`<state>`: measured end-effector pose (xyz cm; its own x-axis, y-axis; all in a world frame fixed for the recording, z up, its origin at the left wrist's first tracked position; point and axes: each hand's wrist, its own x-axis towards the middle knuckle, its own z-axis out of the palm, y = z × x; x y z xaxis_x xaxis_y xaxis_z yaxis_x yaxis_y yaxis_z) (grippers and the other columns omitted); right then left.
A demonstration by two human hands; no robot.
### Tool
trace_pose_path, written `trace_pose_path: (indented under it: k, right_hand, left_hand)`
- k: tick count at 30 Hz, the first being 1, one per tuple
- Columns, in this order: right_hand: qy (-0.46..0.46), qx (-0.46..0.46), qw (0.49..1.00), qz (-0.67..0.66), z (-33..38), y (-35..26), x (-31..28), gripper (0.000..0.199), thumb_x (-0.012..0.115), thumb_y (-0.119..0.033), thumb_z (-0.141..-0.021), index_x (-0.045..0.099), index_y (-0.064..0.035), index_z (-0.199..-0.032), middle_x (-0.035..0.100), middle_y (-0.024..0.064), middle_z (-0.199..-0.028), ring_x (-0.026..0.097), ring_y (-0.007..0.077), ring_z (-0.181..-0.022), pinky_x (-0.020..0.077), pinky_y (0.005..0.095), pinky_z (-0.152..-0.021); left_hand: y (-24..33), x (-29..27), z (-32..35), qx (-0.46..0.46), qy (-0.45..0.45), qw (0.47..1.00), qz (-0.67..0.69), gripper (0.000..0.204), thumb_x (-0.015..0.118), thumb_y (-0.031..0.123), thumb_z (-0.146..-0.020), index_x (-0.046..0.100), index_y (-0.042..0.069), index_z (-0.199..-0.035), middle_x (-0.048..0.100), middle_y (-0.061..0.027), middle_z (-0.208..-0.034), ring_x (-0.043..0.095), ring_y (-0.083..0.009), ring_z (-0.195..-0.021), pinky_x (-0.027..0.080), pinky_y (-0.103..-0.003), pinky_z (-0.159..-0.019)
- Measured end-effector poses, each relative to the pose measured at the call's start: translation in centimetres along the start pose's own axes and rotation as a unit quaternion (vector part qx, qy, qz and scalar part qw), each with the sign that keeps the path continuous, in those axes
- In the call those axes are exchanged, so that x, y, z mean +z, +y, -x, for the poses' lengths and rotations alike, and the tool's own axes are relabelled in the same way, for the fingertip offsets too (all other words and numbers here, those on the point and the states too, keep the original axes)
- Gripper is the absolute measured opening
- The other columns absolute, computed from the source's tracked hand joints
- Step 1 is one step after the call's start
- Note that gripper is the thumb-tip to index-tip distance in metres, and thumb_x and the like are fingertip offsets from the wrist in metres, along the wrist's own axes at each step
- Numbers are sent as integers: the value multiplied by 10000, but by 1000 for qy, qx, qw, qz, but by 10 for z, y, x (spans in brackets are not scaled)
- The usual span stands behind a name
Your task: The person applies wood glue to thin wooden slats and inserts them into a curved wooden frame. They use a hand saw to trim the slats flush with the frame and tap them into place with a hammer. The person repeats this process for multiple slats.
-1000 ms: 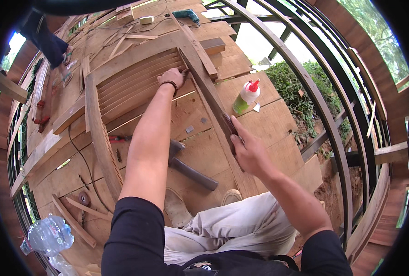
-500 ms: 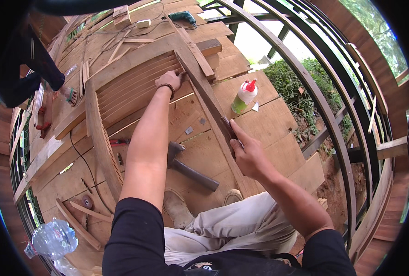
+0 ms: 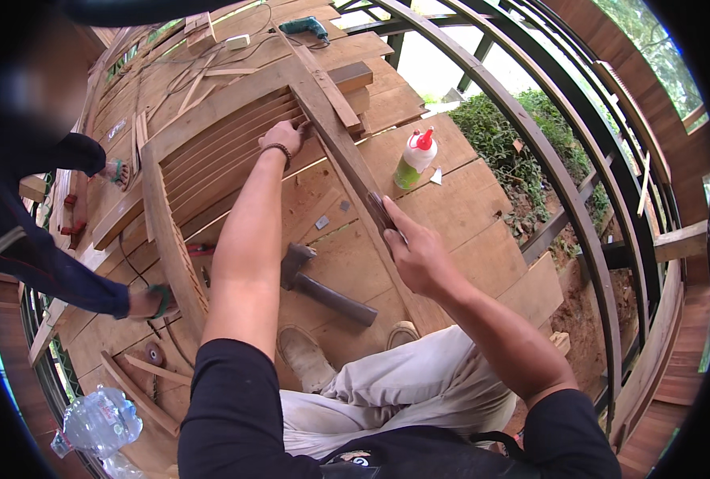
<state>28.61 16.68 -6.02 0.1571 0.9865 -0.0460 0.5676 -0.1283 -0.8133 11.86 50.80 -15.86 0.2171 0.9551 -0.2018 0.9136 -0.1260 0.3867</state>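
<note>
A wooden frame [image 3: 154,199] with a row of thin slats [image 3: 211,164] across it lies in front of me. My left hand [image 3: 281,137] is closed at the right end of the lowest slat, its fingertips against the frame's right side piece [image 3: 331,140]; the hand partly hides that slat end. Further down the same side piece, my right hand [image 3: 415,251] grips dark, thin wooden slats [image 3: 381,209] between thumb and fingers. A hammer [image 3: 323,291] with a dark handle rests on the boards inside the frame, near my shoes.
A glue bottle [image 3: 415,160] with a red cap stands right of the frame. At the far end lies a teal power drill [image 3: 305,29] with its cord. Another person [image 3: 51,255] stands at the left. A clear plastic bottle [image 3: 99,423] lies lower left; metal railing [image 3: 530,152] borders the right.
The other person at the left has stepped nearer, a sandalled foot now beside the frame. My view has shifted slightly; both my hands stay at nearly the same places on the frame.
</note>
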Motion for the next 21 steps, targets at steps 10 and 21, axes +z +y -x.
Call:
trace_pose_path:
  k: [10, 21]
  right_hand:
    - [9, -12, 1000, -5, 6, 9, -1, 517, 519, -212, -1026, 457, -96, -1526, 668, 336, -1074, 648, 502, -1015, 494, 505, -881]
    - [-3, -20, 1000, -3, 4, 13, -3, 529, 526, -210, -1023, 442, -91, -1531, 667, 335, -1098, 653, 493, -1040, 500, 494, -892]
  left_hand:
    - [-1, -1, -3, 2, 17, 1000, -15, 545, 488, 626, -994, 673, 246, -1338, 683, -108, -1342, 615, -328, -1284, 403, -558, -1089]
    - [1, -2, 4, 12, 36, 999, -19, 540, 477, 608, -1012, 669, 228, -1345, 686, -106, -1335, 621, -332, -1274, 420, -566, -1058]
